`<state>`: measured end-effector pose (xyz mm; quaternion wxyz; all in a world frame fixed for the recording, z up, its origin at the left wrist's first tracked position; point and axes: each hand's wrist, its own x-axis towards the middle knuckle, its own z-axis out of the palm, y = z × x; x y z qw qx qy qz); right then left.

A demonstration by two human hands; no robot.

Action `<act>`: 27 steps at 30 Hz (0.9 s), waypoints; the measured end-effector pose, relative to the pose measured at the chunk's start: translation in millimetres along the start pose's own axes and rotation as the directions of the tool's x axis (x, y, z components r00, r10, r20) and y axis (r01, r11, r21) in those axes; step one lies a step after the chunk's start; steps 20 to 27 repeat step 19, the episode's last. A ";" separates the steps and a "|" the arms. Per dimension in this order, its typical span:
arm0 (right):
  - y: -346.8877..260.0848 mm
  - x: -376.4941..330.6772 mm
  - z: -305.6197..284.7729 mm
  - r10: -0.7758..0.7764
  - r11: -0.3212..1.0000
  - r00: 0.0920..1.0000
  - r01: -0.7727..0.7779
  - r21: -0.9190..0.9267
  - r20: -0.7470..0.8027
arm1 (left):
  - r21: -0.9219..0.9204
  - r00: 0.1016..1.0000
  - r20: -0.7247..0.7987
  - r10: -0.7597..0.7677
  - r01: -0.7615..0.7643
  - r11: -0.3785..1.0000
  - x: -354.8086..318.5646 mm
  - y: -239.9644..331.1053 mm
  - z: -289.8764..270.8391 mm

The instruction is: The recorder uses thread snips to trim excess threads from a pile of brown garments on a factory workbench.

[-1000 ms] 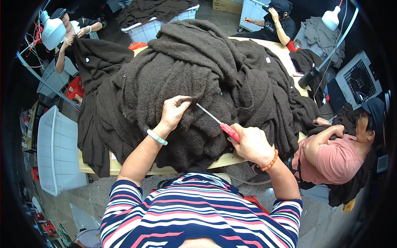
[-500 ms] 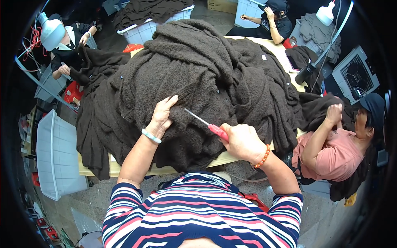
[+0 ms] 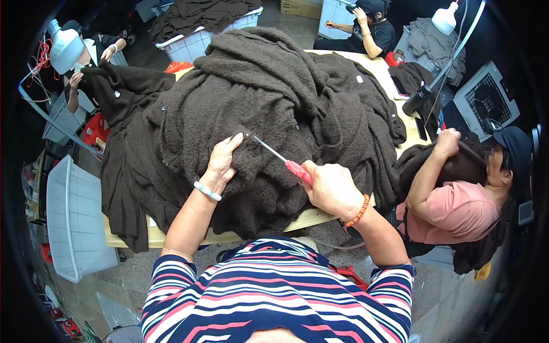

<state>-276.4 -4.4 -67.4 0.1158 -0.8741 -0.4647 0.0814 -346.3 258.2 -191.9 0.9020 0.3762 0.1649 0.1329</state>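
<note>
A big heap of dark brown knit fabric lies before me. My left hand, with a pale bangle at its wrist, is closed on a fold of it, fingertips pointing up the heap. In my right hand is a tool with a red handle and a thin straight metal shaft. The tool's tip meets the fabric just right of my left fingertips, by a small pale speck. How the tip is shaped is too small to tell.
A pale wooden table bears the heap, a black bottle and a phone. White bins stand around. Three people work nearby; the one in pink handles brown fabric close on my right. Lamps hang at both sides.
The tool's tip has come up and left, nearer my left fingertips. My left hand stays at the same fold. At far left and right, co-workers' hands have shifted with their fabric.
</note>
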 end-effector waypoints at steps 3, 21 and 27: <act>1.3 2.2 7.7 -0.030 0.999 0.999 0.030 -0.011 -0.010 | 0.051 0.998 -0.069 0.009 -0.005 0.999 -3.6 -0.8 4.7; 1.8 -1.8 0.2 0.055 0.997 0.996 -0.058 0.044 0.071 | -0.008 0.999 -0.038 0.008 -0.008 1.000 -13.0 3.6 0.6; 1.8 -1.8 0.2 0.055 0.997 0.996 -0.058 0.044 0.071 | -0.008 0.999 -0.038 0.008 -0.008 1.000 -13.0 3.6 0.6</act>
